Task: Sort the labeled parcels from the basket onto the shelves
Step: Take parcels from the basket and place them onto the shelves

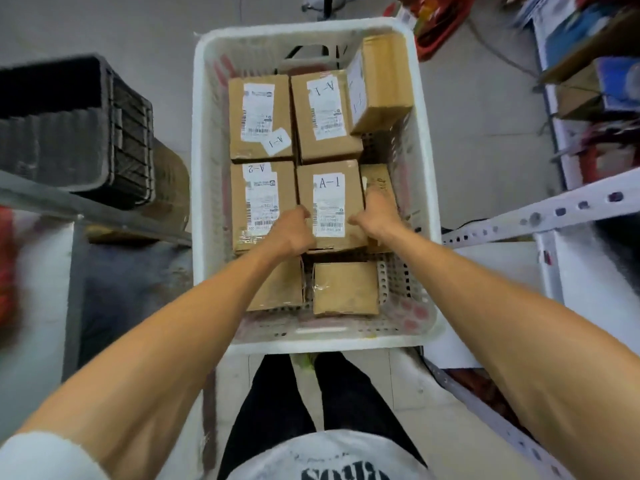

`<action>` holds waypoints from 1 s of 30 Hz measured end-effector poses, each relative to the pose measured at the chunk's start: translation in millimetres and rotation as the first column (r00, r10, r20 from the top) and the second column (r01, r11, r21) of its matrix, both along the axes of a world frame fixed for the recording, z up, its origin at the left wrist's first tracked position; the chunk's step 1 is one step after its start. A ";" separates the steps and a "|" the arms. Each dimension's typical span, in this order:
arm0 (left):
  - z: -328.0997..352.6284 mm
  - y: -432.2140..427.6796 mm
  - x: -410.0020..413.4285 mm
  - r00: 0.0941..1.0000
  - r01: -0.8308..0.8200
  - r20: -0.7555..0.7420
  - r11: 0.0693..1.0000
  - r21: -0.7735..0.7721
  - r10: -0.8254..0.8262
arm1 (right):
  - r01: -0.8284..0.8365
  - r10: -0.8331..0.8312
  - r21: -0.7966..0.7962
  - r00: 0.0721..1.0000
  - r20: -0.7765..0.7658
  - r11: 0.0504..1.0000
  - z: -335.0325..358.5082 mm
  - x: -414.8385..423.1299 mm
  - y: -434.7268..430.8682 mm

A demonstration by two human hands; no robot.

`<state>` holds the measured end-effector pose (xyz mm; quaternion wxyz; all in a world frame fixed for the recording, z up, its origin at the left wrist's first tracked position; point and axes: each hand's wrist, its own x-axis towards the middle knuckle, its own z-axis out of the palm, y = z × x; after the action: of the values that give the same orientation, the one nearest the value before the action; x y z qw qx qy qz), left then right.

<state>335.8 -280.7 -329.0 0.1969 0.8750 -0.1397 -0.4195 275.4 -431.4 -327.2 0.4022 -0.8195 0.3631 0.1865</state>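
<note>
A white perforated basket (207,188) on the floor holds several cardboard parcels with white labels. Both hands clasp the middle parcel marked A-1 (329,192): my left hand (289,232) grips its left side, my right hand (375,214) its right side. Left of it lies a parcel marked A-2 (258,199). Behind it are two more A-1 parcels (259,116) (323,112), and another parcel (381,81) leans tilted against the far right corner. Two unlabeled-side boxes (346,287) (280,289) lie at the near end.
A black crate (76,126) stands on a grey shelf at the left. White metal shelving (540,216) runs along the right, with boxes and coloured goods (588,88) further back. My dark-trousered legs (311,403) stand right at the basket's near rim.
</note>
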 end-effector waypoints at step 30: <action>-71.2 -33.0 -1.8 0.726 -0.648 -0.394 0.753 -0.117 0.564 | 0.307 -0.304 0.022 0.949 -0.080 0.951 -93.7 15.9 -27.2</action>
<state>334.1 -313.7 -400.2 0.4517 0.7559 0.1406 -0.4525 291.3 -458.5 -420.9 0.4263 -0.7388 0.4972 0.1590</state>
